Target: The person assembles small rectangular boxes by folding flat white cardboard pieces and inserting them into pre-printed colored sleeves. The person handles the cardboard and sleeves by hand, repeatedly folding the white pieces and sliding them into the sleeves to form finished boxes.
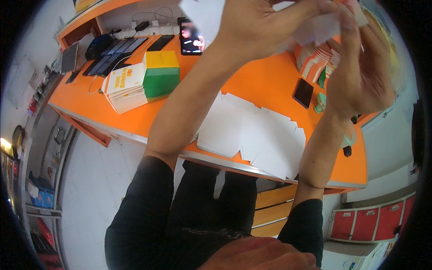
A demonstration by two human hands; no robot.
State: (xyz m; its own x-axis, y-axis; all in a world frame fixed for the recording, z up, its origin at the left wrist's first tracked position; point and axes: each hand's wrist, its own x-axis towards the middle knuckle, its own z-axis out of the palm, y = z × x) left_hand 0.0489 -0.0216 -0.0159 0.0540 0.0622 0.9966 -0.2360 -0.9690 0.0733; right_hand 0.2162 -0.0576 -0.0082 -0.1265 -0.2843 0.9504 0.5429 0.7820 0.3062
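Observation:
Both of my hands are raised over the far side of the orange table, close together at the top of the view. My left hand (265,27) reaches to the right with its fingers closed on a white card sheet (202,15), which shows in part behind the wrist. My right hand (364,72) has its fingers bent up around the card's right part, and a pale blurred portion shows between the hands. The top edge cuts off some of the card. Below my forearms lies a stack of flat white die-cut card sheets (252,130), with notched edges, at the table's near edge.
A stack of yellow, green and white folded cartons (144,81) stands left on the orange table (252,83). Behind are dark tablets (114,56), cables and a lit phone (192,40). To the right lie orange-striped packets (312,63), a dark phone (303,93) and a clear tub (351,134).

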